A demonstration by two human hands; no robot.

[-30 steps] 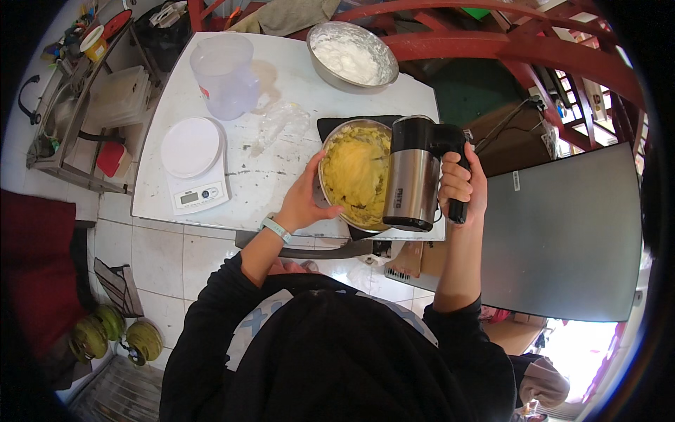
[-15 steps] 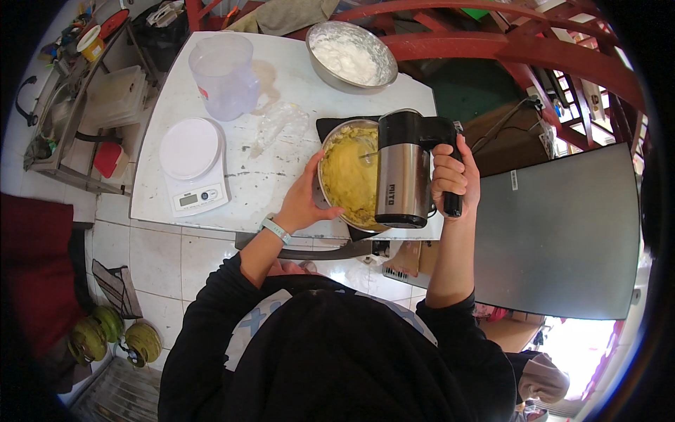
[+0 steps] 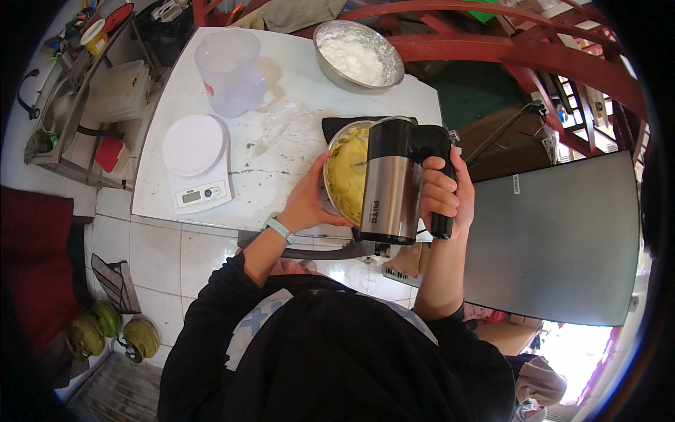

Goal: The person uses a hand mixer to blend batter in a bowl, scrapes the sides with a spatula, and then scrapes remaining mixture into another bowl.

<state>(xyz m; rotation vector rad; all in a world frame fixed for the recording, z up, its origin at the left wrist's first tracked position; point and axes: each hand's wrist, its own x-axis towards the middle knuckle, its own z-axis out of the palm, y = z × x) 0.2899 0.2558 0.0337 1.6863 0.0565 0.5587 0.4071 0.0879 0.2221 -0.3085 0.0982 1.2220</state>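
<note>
My right hand [image 3: 447, 191] is wrapped round the black handle of a silver-and-black hand mixer [image 3: 391, 190]. The mixer hangs over the right part of a metal mixing bowl [image 3: 328, 188] and hides that side of it. Smooth yellow batter [image 3: 348, 165] fills the bowl, with thicker smears along its wall. Most of the beaters is hidden behind the mixer body. My left hand [image 3: 309, 200] grips the bowl's left side, fingers at the far rim and thumb along the near edge. Under the bowl's far side shows a black cloth [image 3: 337, 126].
On the white table [image 3: 274, 190] stand a white kitchen scale [image 3: 197, 158] and a clear plastic jug [image 3: 228, 74] at the left. A crumpled plastic bag [image 3: 285, 126] lies beside the jug. At the back sits a metal bowl of white powder [image 3: 360, 60]. A large grey panel [image 3: 555, 239] is at the right.
The mixer has moved left and toward me, covering more of the bowl. My left hand stays on the bowl's side. The whole view has shifted slightly.
</note>
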